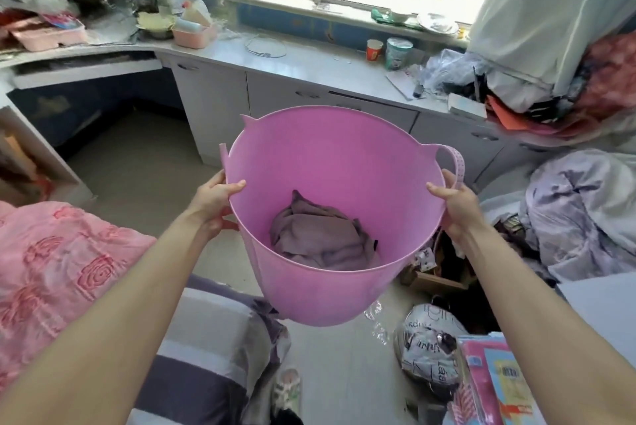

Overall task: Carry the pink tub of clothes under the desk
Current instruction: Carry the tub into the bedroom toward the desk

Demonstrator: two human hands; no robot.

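Cluttered bedroom floor lay below the pink tub (309, 287), held aloft with left hand (215, 204) and right hand (454, 208) clamped on opposite rims, apparently for balance, clothes (320, 239) inside, desk (86, 70) well ahead.

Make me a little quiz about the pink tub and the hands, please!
1. True or false: the pink tub is resting on the floor.
2. How is the tub gripped? A) one hand on a loop handle B) both hands on the rim C) from underneath
3. What lies in the tub's bottom?

Key
1. False; it is held up in the air.
2. B; left hand and right hand pinch opposite sides of the rim.
3. A crumpled mauve garment.
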